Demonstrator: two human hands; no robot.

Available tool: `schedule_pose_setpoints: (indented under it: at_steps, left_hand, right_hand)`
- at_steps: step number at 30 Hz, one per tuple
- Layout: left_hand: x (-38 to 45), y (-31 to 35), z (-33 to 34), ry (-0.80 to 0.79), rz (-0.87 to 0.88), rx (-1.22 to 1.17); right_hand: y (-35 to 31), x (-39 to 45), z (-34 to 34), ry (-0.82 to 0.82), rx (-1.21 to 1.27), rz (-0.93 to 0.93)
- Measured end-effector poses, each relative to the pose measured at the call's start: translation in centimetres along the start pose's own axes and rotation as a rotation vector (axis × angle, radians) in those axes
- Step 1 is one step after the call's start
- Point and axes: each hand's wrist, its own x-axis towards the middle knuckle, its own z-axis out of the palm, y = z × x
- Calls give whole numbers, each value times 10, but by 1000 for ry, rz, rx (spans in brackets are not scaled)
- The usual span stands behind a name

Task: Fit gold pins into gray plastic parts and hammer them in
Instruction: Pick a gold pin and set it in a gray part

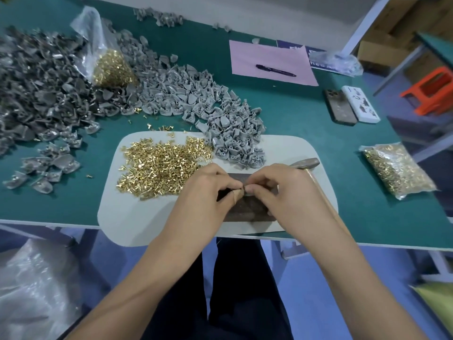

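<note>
A green table (306,114) fills most of the view, with a big heap of dark gray parts (41,94) spread over its left side. To the right of that heap runs a long drift of lighter gray plastic parts (196,101), its near end spilling onto a pale mat (137,217) at the table's front edge. A loose pile of gold pins (157,168) covers the mat's left half, just beside those parts. A dark block (247,209) lies on the mat in front of the person, and both hands meet over it. The left hand (208,192) has its fingers curled, thumb and fingertips pinching a small item at the centre; the right hand (282,190) is curled the same way, pinching from the other side. What each holds is too small and hidden to name surely, though a sliver of gray part (248,192) shows between the fingertips. A hammer (306,164) lies behind the right hand, its handle running under the wrist. Further off: a pink sheet (269,55) with a pen (275,70) on it, 2 phones (353,107) side by side, a sealed bag of pins (397,170) at right, and an open bag of pins (110,67) on the heap at the back left
</note>
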Motion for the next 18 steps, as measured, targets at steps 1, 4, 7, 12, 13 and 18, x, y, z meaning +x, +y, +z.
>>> schedule_pose_setpoints:
  at_steps: [1, 4, 7, 12, 13, 18]
  left_hand:
    - [1, 0, 0, -8, 2, 4]
    - [3, -1, -1, -19, -1, 8]
    - [3, -1, 0, -17, 7, -7]
    - [3, -1, 1, 1, 22, -1]
    - [3, -1, 2, 6, 22, 5]
    - [5, 0, -2, -33, 53, 51]
  right_hand:
    - [1, 0, -3, -15, 68, 45]
    - [5, -1, -4, -4, 79, 35]
    - [5, -3, 2, 58, 9, -33]
    - [12, -13, 12, 146, 18, -29]
    - [12, -14, 13, 151, 9, -37]
    - [1, -5, 5, 70, -156, -154]
